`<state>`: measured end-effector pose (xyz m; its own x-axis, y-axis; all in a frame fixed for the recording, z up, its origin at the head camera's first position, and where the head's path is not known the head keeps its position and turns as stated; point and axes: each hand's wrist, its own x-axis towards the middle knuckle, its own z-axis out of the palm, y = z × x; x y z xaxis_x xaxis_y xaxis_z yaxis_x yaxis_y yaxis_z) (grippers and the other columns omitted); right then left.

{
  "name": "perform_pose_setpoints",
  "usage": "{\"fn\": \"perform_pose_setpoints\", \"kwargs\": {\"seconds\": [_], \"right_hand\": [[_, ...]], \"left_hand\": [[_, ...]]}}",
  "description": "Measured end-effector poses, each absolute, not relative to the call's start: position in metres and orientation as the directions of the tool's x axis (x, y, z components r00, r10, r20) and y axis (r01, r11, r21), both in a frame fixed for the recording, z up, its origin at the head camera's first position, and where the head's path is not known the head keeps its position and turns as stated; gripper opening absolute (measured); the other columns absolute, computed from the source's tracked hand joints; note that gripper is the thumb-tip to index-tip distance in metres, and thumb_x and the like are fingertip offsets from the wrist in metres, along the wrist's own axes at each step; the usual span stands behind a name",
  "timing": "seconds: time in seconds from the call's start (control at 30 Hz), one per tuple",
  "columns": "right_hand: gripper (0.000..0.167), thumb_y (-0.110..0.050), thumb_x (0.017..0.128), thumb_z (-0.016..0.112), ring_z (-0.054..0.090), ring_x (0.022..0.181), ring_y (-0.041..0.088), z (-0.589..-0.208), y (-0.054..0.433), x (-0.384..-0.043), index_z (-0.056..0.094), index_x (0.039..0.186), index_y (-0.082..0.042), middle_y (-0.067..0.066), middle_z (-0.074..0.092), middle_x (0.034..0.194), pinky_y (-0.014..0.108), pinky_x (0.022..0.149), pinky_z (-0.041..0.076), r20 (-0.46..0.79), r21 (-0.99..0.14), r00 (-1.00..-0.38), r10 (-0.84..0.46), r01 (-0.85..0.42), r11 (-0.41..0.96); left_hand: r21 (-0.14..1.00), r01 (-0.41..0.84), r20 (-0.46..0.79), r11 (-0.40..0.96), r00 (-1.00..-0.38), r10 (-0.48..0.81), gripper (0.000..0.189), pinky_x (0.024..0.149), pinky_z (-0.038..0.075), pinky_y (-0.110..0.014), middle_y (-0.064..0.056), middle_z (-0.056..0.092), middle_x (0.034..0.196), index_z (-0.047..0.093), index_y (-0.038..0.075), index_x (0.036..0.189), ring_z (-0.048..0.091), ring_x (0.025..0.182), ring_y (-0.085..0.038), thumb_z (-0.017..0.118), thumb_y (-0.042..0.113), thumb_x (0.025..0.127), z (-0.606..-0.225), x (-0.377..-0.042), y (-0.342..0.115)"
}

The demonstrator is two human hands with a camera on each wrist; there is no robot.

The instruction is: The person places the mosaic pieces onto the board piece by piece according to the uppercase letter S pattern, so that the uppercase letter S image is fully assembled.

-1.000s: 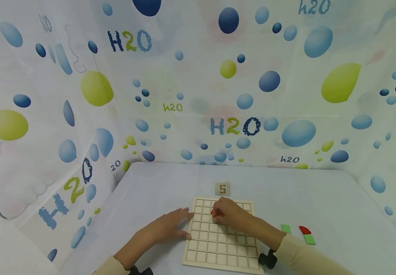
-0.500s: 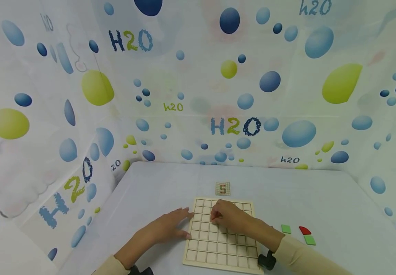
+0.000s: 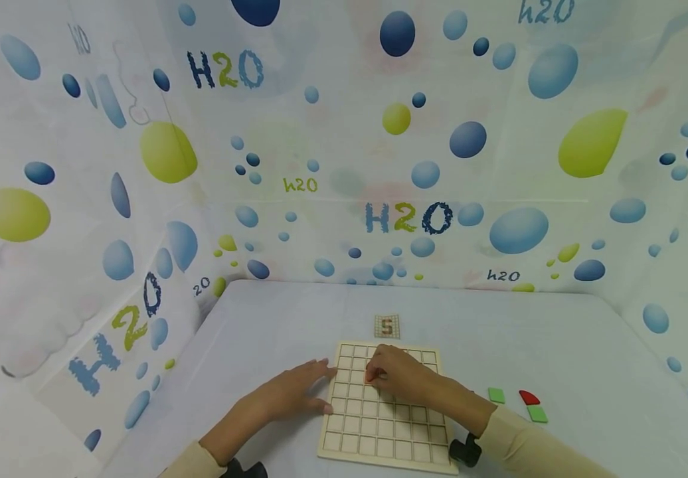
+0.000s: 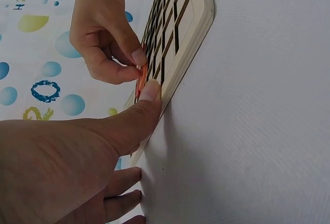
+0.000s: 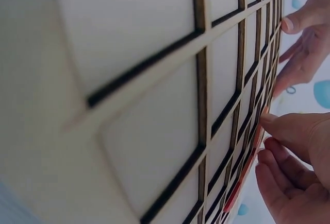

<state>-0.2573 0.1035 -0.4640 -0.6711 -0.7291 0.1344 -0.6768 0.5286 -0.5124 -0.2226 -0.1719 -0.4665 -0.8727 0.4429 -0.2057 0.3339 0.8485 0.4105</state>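
Observation:
A pale wooden grid board point(image 3: 351, 443) lies on the table before me. My left hand point(image 3: 293, 393) rests at its left edge, fingers spread, with the thumb on the rim in the left wrist view. Over the board's upper middle, my right hand point(image 3: 402, 375) pinches a small red tile point(image 3: 368, 377) down at a cell. That tile point(image 4: 143, 74) shows orange-red under the right thumb and index finger in the left wrist view. Farther along the grid, another red piece point(image 5: 232, 196) sits in the board in the right wrist view. The right hand covers several cells in the head view.
Beyond the board lies a small gridded card point(image 3: 387, 326) with an S-like figure. To the right are a green square tile point(image 3: 496, 396), a red quarter-round tile point(image 3: 529, 398) and a second green square point(image 3: 538, 413). A patterned curtain point(image 3: 332, 133) stands behind the table.
My right hand has shifted slightly down and left over the same area of the board. The red tile, hidden half a second ago, shows beside the fingertips. My left hand stays put.

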Motion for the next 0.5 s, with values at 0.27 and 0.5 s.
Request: {"fn": "perform_pose_setpoints", "kwargs": {"seconds": [0.27, 0.5], "right_hand": [[0.007, -0.005, 0.098, 0.075, 0.062, 0.095, 0.008, -0.4661, 0.1036, -0.2582, 0.075, 0.098, -0.012, -0.003, 0.066, 0.099, 0.022, 0.083, 0.058, 0.136, -0.498, -0.654, -0.744, -0.694, 0.520], [0.005, -0.007, 0.099, 0.075, 0.061, 0.093, 0.008, -0.4652, 0.1057, -0.2577, 0.075, 0.100, -0.013, -0.003, 0.066, 0.099, 0.023, 0.081, 0.058, 0.128, -0.504, -0.658, -0.742, -0.688, 0.523]], "left_hand": [[0.397, 0.340, -0.206, 0.852, -0.872, 0.444, 0.080, 0.124, 0.036, -0.057, -0.012, 0.042, 0.168, 0.053, 0.019, 0.156, 0.037, 0.156, -0.035, 0.079, 0.054, 0.089, -0.4668, -0.2234, -0.1718], [0.402, 0.341, -0.206, 0.850, -0.871, 0.447, 0.080, 0.124, 0.036, -0.058, -0.012, 0.042, 0.167, 0.053, 0.019, 0.156, 0.037, 0.156, -0.035, 0.079, 0.053, 0.089, -0.4662, -0.2228, -0.1715]]}}
